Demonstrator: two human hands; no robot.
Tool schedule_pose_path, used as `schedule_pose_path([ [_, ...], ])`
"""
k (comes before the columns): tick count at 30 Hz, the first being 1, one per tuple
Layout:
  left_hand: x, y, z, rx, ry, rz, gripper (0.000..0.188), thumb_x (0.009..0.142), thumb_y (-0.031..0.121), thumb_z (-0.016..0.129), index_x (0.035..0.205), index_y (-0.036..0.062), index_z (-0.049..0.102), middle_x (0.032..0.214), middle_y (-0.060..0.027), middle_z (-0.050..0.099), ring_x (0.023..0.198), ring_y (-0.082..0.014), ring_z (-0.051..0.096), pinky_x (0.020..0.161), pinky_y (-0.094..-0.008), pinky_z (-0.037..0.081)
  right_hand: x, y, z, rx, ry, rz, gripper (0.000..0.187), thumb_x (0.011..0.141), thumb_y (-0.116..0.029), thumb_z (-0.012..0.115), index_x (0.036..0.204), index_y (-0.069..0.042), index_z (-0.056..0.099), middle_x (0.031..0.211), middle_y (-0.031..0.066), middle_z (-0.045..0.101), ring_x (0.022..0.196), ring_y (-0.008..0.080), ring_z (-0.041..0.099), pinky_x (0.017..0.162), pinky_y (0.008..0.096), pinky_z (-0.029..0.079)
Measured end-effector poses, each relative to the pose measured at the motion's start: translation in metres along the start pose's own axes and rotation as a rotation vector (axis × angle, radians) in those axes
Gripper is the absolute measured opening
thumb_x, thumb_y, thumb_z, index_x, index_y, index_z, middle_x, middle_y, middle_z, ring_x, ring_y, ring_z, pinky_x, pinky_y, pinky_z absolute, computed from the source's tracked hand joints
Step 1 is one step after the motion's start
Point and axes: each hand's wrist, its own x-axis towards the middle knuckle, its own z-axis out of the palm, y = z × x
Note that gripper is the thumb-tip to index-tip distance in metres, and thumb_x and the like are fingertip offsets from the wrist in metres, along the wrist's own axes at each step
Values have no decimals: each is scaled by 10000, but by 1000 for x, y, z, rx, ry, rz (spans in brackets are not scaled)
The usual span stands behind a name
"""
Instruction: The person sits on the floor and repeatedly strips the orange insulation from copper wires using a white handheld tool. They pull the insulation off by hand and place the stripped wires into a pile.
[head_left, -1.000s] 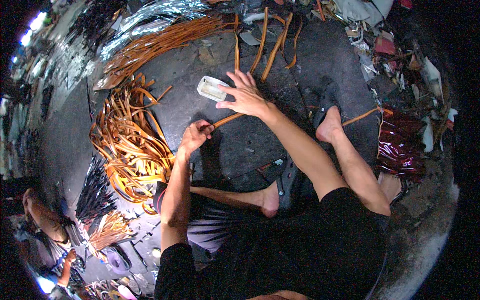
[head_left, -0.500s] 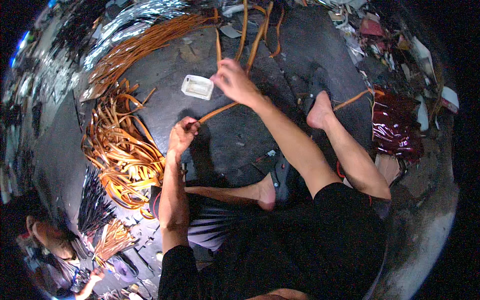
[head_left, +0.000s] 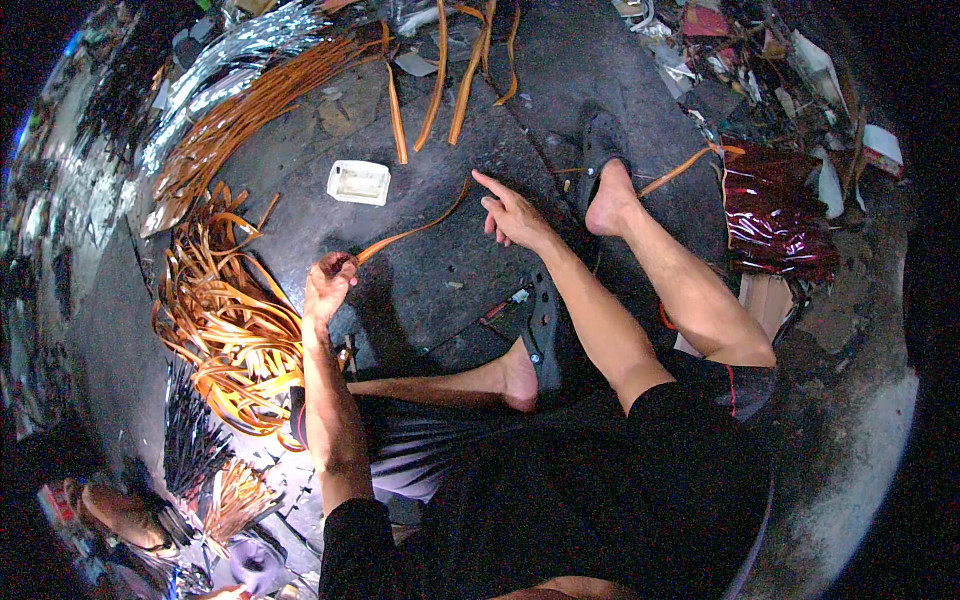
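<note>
Closed round one end of a narrow orange-brown strip [head_left: 418, 232], my left hand [head_left: 328, 287] hovers beside the shiny pile of similar strips [head_left: 230, 310]. The strip curves up and to the right from the fist. Its free end comes close to the tip of my right hand's index finger; whether they touch, I cannot tell. My right hand [head_left: 515, 216] has that finger stretched out, the others loosely bent and apart. A small white rectangular tray [head_left: 358, 184] lies on the dark floor between the pile and the strip. Several loose orange strips [head_left: 468, 88] lie farther ahead.
A long bundle of thin brown strips [head_left: 265, 100] and silvery strands [head_left: 230, 70] lie far left. Dark red glossy sheets [head_left: 780, 215] sit right of my bare foot [head_left: 612, 200]. Black strips [head_left: 195, 425] lie near left, mixed scraps [head_left: 740, 60] far right.
My right hand has come back from the far loose strips and its index finger has straightened. My left hand still holds the strip. The whole view has shifted slightly.
</note>
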Motion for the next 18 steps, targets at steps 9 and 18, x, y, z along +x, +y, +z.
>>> schedule_pose_path([
  [9,-10,-1,-17,103,-49,-166,301,872,285,555,932,13,669,703,-56,639,675,-133,566,667,-280,441,10,-8,21,-193,-41,-8,490,1014,-217,395,1492,-272,306,588,55,576,428,118,501,432,303,464],
  [18,-22,3,-22,-174,-196,9,214,856,113,680,1044,28,623,831,-23,654,752,-94,575,656,-264,457,2,-5,146,-606,-72,-317,481,927,-127,465,1406,-130,418,852,270,657,743,418,660,659,496,530],
])
